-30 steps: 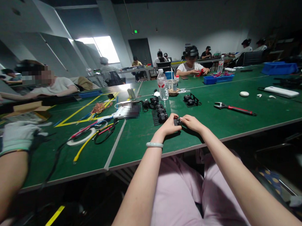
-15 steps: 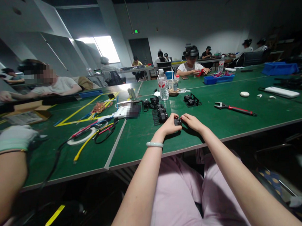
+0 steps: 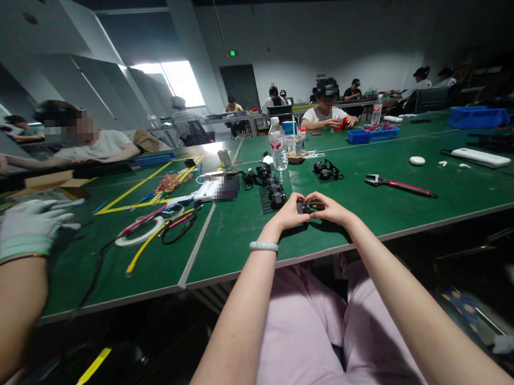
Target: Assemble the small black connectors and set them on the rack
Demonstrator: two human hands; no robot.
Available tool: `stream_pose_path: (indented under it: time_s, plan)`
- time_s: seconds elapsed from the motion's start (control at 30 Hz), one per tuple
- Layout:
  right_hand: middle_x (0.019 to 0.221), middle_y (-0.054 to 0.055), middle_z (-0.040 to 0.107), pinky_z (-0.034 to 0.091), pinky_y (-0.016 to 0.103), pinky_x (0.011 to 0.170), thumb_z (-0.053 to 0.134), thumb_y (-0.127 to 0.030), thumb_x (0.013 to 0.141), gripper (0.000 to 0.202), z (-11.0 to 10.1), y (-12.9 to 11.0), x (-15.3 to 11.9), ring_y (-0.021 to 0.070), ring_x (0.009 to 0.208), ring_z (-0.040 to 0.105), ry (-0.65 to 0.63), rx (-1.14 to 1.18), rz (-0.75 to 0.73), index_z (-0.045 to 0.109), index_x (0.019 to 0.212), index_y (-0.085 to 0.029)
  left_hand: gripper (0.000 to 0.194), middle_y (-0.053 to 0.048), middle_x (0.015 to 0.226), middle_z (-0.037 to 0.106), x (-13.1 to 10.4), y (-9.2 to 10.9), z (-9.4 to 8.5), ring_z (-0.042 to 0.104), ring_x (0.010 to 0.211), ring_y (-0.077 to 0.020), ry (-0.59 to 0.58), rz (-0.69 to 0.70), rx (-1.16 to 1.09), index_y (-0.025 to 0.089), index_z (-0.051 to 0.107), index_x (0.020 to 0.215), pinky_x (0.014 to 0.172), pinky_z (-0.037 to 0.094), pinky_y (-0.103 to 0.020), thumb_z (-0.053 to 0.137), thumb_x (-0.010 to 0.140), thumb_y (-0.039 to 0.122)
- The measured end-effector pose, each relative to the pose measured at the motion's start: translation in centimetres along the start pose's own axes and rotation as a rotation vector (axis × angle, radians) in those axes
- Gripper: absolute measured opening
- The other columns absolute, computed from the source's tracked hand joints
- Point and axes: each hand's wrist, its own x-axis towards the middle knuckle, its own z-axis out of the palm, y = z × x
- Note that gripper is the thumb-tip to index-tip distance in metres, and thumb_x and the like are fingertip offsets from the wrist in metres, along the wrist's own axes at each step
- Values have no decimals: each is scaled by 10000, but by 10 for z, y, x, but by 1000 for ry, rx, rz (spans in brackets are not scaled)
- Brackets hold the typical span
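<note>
A small black part, its exact kind too small to make out, is held just above the green table near its front edge. My left hand, with a pale bangle on the wrist, grips it from the left between thumb and fingers. From the right, my right hand closes thumb and fingertips on the part's other side. Just beyond my left hand lies a row of black parts with comb-like teeth. Farther back sits another black piece with two round knobs.
An adjustable wrench lies to the right. Beyond my hands stands a water bottle. Cables spread over the left side, where a co-worker's gloved hand reaches in. Blue bins stand farther back on the green table.
My right hand has moved slightly left, its fingers now bent against the black part. My left hand stays in place. The co-worker's gloved hand has shifted a little right and up.
</note>
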Motion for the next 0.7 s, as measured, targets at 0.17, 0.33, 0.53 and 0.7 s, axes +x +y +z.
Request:
stream_pose_path:
  time_s: [0.17,0.33,0.53,0.7]
  plan:
    - [1002,27,516,360,328,886,606,-192,604,364,1,-1,0,169,996,487,7,-18,-15,492,950,-194,465,3,864,438,1,-2,1,460,735,-119,0,-11,-1,154,369,1003,624,415,-232,593,608,254]
    - [996,30,522,365,324,883,604,-200,618,348,1,0,0,166,996,490,15,-42,-2,490,947,-193,470,2,880,443,1,-3,1,460,759,-125,6,3,-3,154,377,1002,653,417,-244,595,596,244]
    - [1006,29,518,373,321,870,599,-198,629,339,2,0,0,164,988,492,19,-53,-12,495,952,-196,461,4,880,437,1,-4,1,460,758,-122,1,13,-17,157,368,1001,640,412,-231,588,605,237]
    - [1008,29,530,374,328,870,589,-202,637,331,2,0,0,167,993,493,32,-79,9,513,959,-195,453,8,867,438,0,-2,2,455,734,-111,2,-9,-13,158,360,1004,623,405,-222,573,608,216]
